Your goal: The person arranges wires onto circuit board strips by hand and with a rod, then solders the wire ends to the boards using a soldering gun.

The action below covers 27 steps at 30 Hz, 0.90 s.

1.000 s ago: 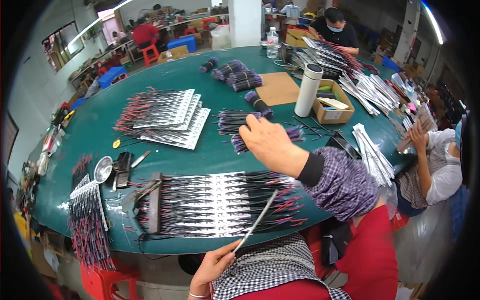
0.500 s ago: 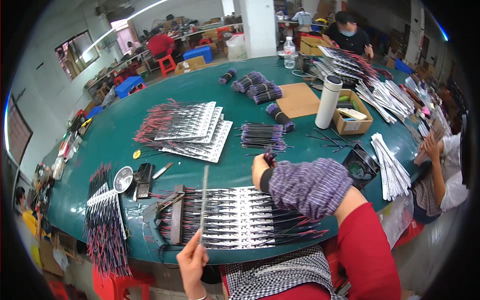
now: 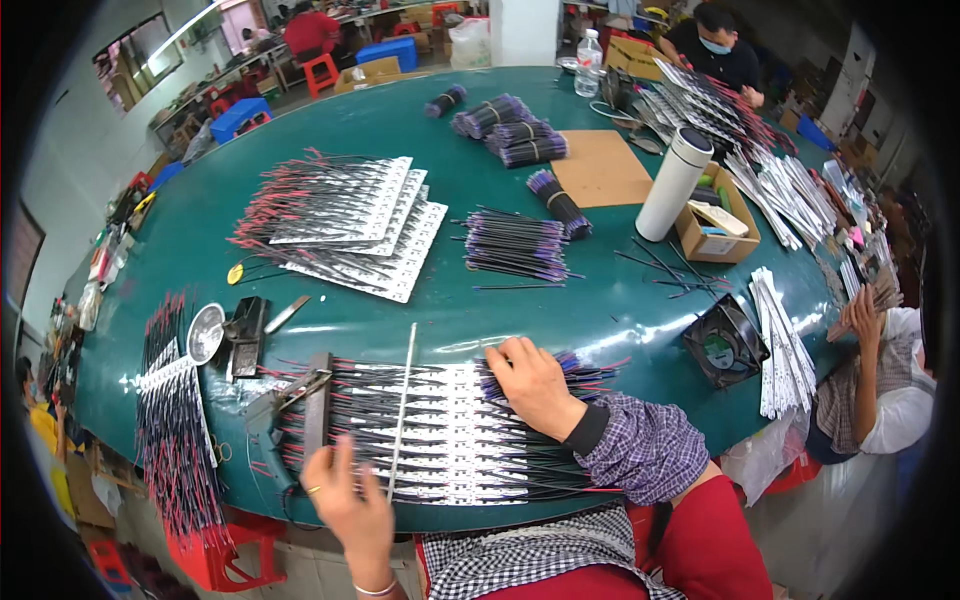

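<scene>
My right hand (image 3: pixel 537 388) is curled over a bunch of dark wires with purple tips (image 3: pixel 572 374), at the upper right of white circuit boards (image 3: pixel 470 440). Rows of black and red wires cross the boards. My left hand (image 3: pixel 350 500), slightly blurred, is at the boards' lower left with its fingers apart and nothing in them. A thin pale strip (image 3: pixel 404 410) lies upright across the boards, beyond its fingertips. A dark metal bar (image 3: pixel 317 415) rests over the wires on the left, beside a teal-handled tool (image 3: pixel 264 425).
A loose pile of purple-tipped wires (image 3: pixel 515 245) lies ahead. Stacked wired boards (image 3: pixel 390 235) are at far left, more boards (image 3: pixel 180 400) at near left. A metal bowl (image 3: pixel 206 333), white flask (image 3: pixel 675 185), small fan (image 3: pixel 722 340) and white strips (image 3: pixel 782 345) stand around. Co-workers sit right and far.
My right hand has come back from the wire pile to the boards with a bunch of wires. My left hand has let go of the strip, now lying on the boards, and moved left.
</scene>
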### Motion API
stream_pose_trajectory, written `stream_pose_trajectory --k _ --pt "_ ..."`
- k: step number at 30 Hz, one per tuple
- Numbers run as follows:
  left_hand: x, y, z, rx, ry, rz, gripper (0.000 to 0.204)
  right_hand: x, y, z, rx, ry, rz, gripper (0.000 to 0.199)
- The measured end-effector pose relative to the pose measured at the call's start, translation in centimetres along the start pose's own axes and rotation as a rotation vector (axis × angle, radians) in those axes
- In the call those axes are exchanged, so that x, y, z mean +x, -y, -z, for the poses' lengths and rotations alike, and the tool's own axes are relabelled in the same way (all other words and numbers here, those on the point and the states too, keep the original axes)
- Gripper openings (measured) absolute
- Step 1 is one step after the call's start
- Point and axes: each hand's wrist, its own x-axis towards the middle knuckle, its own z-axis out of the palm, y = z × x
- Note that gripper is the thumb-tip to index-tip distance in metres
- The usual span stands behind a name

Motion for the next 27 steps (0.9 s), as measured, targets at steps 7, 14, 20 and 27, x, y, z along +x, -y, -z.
stream_pose_trajectory --k 7,14,20,27 --pt "1.8 10.4 -0.8 0.462 -0.044 0.355 0.043 -0.5 -0.9 0.2 0.086 -0.03 0.141 0.032" --pt "3.2 18.1 1.0 0.098 0.053 0.716 0.049 -1.3 -1.0 -0.1 0.072 0.028 0.168 0.029" --pt "1.7 13.7 1.7 -0.511 -0.511 0.748 0.042 -0.2 -0.3 0.3 0.028 0.178 0.281 0.014" --pt "1.5 10.2 6.0 -2.234 -0.032 0.683 0.047 0.3 -1.7 0.9 0.445 -0.022 0.008 0.043"
